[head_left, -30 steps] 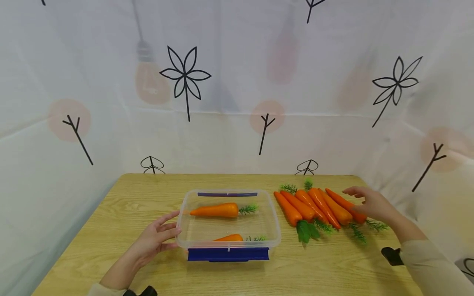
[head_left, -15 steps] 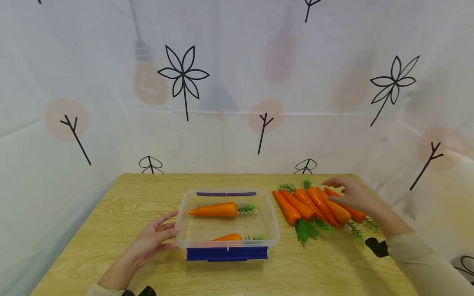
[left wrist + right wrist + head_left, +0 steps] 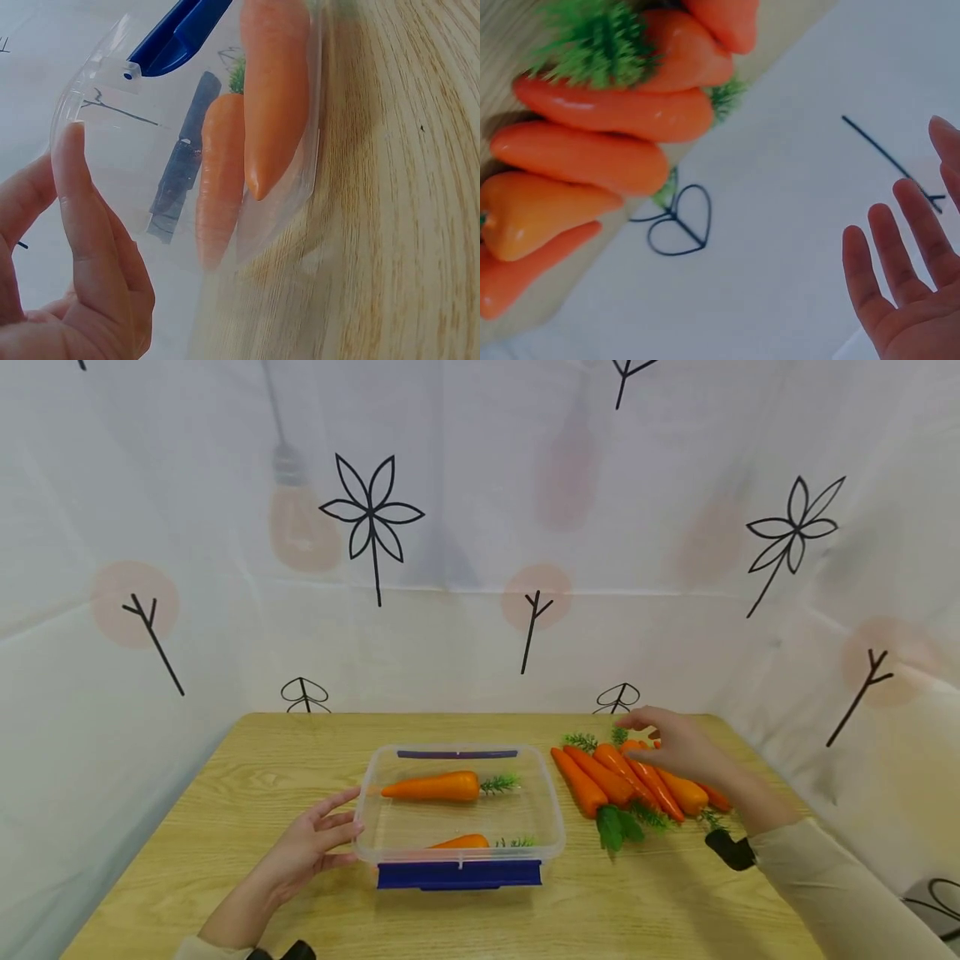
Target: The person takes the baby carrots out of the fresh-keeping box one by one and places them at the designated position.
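My left hand (image 3: pixel 318 835) rests against the left side of a clear plastic food container (image 3: pixel 551 793), its fingers fairly straight and touching near the rim. Inside the container lie two orange carrots: a rear carrot (image 3: pixel 435 787), seen whole with its green top, and a front carrot (image 3: pixel 465 842), partly hidden behind the near rim. My right hand (image 3: pixel 678 743) hovers over the right-hand carrot pile (image 3: pixel 633 777) with loosely spread fingers and holds nothing. In the right wrist view, the fingers (image 3: pixel 907 262) show apart from the carrots (image 3: pixel 615 112).
Green leafy tops (image 3: pixel 618 827) stick out from the pile toward the near side. Blue latches (image 3: pixel 459 875) hang along the container's near edge. A wood-grain table (image 3: pixel 285 752) carries everything, and a patterned white cloth (image 3: pixel 450 643) rises behind it.
My right hand has moved left across the carrot pile, from its right end toward its middle, without taking any carrot. My left hand and the container stay put.
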`<state>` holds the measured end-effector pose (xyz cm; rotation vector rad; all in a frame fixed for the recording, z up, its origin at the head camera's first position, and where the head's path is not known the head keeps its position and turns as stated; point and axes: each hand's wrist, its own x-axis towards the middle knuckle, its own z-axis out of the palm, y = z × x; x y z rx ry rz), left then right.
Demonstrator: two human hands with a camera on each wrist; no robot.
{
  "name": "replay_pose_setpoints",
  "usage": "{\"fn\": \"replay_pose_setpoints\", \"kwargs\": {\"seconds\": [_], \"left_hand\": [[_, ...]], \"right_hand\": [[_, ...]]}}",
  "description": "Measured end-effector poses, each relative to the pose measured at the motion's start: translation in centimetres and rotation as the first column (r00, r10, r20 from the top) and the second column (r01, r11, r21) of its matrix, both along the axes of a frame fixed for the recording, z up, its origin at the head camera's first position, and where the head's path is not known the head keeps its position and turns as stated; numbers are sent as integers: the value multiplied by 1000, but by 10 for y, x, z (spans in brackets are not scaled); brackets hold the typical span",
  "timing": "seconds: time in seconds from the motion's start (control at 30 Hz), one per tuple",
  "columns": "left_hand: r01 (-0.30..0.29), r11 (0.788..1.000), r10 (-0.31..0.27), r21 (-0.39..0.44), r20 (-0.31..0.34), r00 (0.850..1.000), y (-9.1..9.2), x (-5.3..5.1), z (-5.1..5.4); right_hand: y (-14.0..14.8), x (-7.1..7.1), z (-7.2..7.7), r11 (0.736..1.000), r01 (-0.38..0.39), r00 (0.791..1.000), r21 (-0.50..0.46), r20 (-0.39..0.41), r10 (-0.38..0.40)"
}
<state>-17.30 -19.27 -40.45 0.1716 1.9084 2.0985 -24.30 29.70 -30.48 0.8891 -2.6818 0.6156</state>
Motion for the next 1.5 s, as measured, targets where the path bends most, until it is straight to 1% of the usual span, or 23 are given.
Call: {"fn": "replay_pose_setpoints", "kwargs": {"seconds": [0.2,0.37,0.6,0.93,1.1,1.2,1.27,1.37,1.5], "left_hand": [[1,1000,-1,0,-4,1000,-1,1,-2],[-5,1000,5,-1,-8,1000,-2,2,-3],[-14,1000,14,3,-4,1000,-2,3,-2],[-14,1000,14,9,-2,1000,-2,2,-3],[-8,1000,8,14,-5,1000,-2,1,-2],[-5,1000,5,19,-7,1000,-2,1,-2],[-1,1000,2,24,-8,1000,-1,1,-2],[-5,1000,5,22,-9,1000,0,1,-2],[-14,1000,14,19,-8,1000,2,-1,-2]], "right_hand": [[-23,-1,6,999,-43,999,10,2,43],[-39,-3,7,998,-68,998,7,10,68],[-64,-6,9,991,-132,991,-22,27,133],[-97,-11,6,978,-208,977,-27,31,209],[-113,-14,6,972,-236,971,-4,18,236],[-122,-18,7,967,-254,966,6,42,254],[-128,-20,7,963,-268,961,12,71,267],[-138,-23,7,955,-295,949,18,119,291],[-148,-27,6,946,-322,937,40,157,312]]}}
